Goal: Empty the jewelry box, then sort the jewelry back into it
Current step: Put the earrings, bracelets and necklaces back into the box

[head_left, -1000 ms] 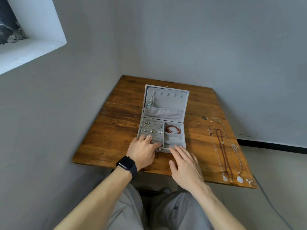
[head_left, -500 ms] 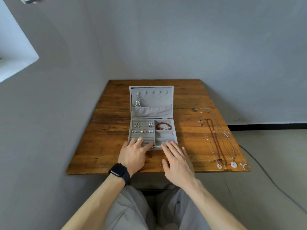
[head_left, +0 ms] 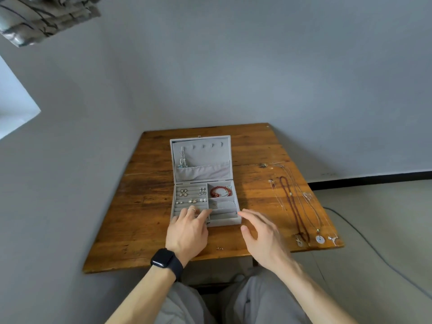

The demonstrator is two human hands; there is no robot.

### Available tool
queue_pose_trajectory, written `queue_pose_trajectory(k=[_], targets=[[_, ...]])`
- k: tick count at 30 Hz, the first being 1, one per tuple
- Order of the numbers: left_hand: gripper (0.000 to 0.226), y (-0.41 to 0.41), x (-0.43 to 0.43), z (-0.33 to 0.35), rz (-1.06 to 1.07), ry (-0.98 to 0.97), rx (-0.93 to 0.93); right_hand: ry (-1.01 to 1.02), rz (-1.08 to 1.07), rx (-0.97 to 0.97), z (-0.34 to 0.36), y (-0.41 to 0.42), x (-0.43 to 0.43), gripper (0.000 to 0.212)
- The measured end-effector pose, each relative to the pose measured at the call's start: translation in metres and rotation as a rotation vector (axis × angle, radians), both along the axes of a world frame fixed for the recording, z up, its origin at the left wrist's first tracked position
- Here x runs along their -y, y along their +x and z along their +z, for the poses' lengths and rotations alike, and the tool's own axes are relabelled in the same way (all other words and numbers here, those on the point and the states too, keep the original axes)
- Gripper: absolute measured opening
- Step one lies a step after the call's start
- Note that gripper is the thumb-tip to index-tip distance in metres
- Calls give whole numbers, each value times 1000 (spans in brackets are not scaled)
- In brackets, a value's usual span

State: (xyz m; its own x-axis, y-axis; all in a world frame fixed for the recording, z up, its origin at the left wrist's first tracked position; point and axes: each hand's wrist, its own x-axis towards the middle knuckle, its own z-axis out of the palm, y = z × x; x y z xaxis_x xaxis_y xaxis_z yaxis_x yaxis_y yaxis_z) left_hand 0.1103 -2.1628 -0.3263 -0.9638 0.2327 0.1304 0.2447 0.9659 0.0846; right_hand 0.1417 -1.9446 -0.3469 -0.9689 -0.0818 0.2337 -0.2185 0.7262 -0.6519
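Since 0.5 s ago the right hand (head_left: 261, 237) has drifted right, off the near edge of the grey velvet-lined rectangular jewelry box (head_left: 225, 222). It now hovers beside the near-right corner, fingers spread and holding nothing. The left hand (head_left: 187, 232) rests on the near-left ring rolls, fingers extended, gripping nothing. The box sits mid-way across the brown wooden table (head_left: 140, 206), lid hinged far. The thin chain and cord necklaces (head_left: 295, 206) lie right, long axes near-to-far, pendants near. They look light, limp and tangle-prone, so pinching at pendant or clasp seems best.
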Motion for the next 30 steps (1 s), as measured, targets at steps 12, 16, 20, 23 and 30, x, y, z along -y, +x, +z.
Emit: queue_pose_trajectory(k=[12,16,20,23,30], targets=[[62,-29,-85,-10,-193,23,236,189,-532,27,-29,47,-103,20],[64,-35,-86,-18,-184,-23,335,189,-550,55,-29,49,-98,14],[62,-33,-85,-21,-181,-17,356,220,-588,94,-24,49,-95,11],[63,-34,-87,-22,-179,-12,360,224,-600,225,-17,44,-94,13],[59,-26,-101,-10,-144,179,216,185,-457,434,5,23,-109,12]])
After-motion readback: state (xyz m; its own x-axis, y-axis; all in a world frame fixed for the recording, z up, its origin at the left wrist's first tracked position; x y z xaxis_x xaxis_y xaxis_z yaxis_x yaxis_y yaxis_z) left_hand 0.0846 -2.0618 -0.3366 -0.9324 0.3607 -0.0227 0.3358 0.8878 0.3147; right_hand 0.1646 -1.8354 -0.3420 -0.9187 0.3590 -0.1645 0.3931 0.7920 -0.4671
